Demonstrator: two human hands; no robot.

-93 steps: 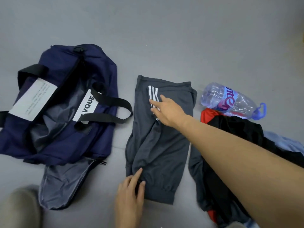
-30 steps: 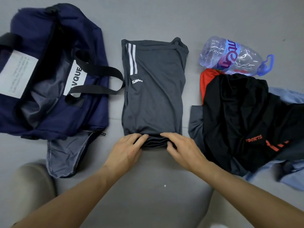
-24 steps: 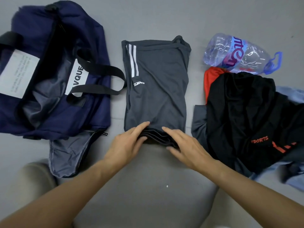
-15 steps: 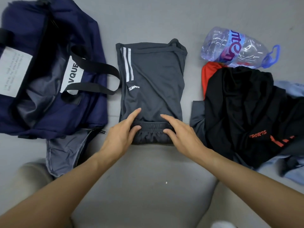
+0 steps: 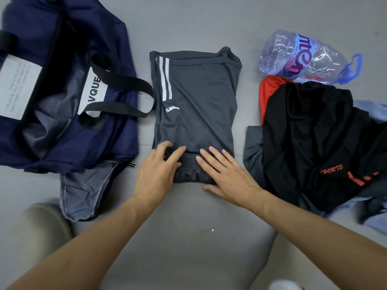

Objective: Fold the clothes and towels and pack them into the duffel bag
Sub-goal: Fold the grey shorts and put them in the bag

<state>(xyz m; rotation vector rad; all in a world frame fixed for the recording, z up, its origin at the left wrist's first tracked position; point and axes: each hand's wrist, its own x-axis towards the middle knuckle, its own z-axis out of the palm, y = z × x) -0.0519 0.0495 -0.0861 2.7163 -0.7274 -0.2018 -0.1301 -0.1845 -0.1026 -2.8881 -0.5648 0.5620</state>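
— What do you have on the left side?
— On my screen the bag (image 5: 62, 139) is far left on the floor (image 5: 194, 237). It is navy, it lies open, and I see grey lining inside. One black strap (image 5: 129, 82) reaches to the left edge of the garment (image 5: 199, 105).
— And the garment itself?
— It is in the middle, just beside the bag, flat on the floor and outside the bag. It is grey with white stripes, folded into a narrow rectangle. Its near end is turned up into a thick roll.
— Where are the hands?
— Both are on that roll. The left hand (image 5: 156, 174) is on its left part. The fingers are spread and a little bent, and the tips press into the cloth. The right hand (image 5: 228, 174) is on its right part. The fingers are straight, only slightly apart, and lie flat on the cloth. The thumb touches the floor at the near edge.
— What is further to the right?
— The pile (image 5: 314, 132) of loose clothes, near the garment but apart from it. A black piece with orange letters is on top. Red, grey and light blue pieces show under it. At the far end of the pile a bottle (image 5: 303, 57) lies on its side and touches the red piece.
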